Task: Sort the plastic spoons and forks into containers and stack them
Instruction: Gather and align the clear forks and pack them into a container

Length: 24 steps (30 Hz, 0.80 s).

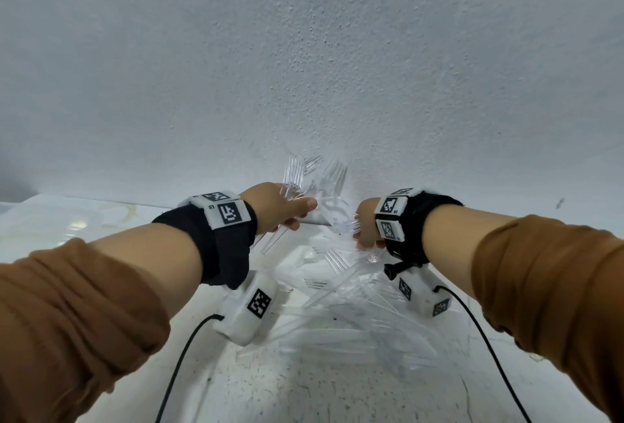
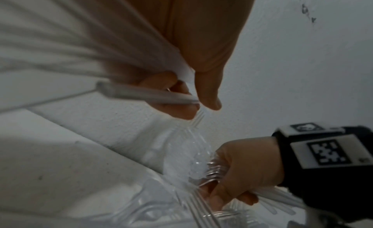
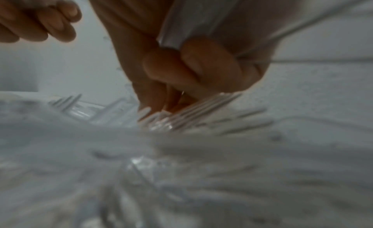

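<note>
Lying scattered across the white desk [image 1: 304, 389], a pile of clear plastic forks [image 1: 354, 308] spreads between the two forearms, near the far wall [image 1: 304, 51]. A fan of forks [image 1: 297, 169] stands tines-up in the left hand [image 1: 277, 208], its fingers [image 2: 177, 94] and thumb curled round the handles. Just right of it, the right hand [image 1: 366, 223] grips a second bundle of forks [image 2: 214, 170], fingers [image 3: 193, 68] closed round the stems, tines pointing left. Wrist bands carry black-and-white square markers; no lettering is legible. Brown sleeves cover both forearms.
</note>
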### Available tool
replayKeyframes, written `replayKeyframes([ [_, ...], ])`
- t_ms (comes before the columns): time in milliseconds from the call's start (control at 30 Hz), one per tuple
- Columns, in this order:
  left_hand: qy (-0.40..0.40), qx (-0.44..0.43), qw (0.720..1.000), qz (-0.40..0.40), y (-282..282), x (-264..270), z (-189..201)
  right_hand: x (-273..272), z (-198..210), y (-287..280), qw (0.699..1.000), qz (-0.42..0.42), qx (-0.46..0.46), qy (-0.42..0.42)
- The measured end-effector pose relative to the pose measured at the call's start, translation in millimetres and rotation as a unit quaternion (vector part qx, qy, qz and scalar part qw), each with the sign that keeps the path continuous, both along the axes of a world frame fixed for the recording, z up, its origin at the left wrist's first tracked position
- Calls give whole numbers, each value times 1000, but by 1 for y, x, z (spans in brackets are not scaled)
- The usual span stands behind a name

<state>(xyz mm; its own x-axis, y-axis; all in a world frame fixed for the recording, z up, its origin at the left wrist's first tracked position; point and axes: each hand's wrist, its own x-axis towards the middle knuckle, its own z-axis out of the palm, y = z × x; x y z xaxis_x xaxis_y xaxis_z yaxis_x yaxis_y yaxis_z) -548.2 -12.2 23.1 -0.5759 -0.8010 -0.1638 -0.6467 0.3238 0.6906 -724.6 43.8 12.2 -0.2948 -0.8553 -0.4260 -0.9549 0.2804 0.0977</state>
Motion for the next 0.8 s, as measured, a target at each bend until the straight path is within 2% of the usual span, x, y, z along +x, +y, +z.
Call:
replayKeyframes([
  [100, -69, -31, 997, -15, 3, -4, 0, -1, 0, 9, 1000, -20, 18, -12],
  [267, -139, -52, 989, -16, 10, -21, -6, -6, 8, 33, 997, -35, 8, -73],
  [533, -123, -1, 992, -36, 15, -43, -14, -19, 10, 63, 991, -98, -22, -91],
  [667, -174, -34, 982, -63, 21, -51, -18, -27, 9, 72, 976, -165, -87, -111],
  [800, -186, -81, 976, -82, 29, -59, -21, -30, 16, 85, 953, -201, -141, -175],
])
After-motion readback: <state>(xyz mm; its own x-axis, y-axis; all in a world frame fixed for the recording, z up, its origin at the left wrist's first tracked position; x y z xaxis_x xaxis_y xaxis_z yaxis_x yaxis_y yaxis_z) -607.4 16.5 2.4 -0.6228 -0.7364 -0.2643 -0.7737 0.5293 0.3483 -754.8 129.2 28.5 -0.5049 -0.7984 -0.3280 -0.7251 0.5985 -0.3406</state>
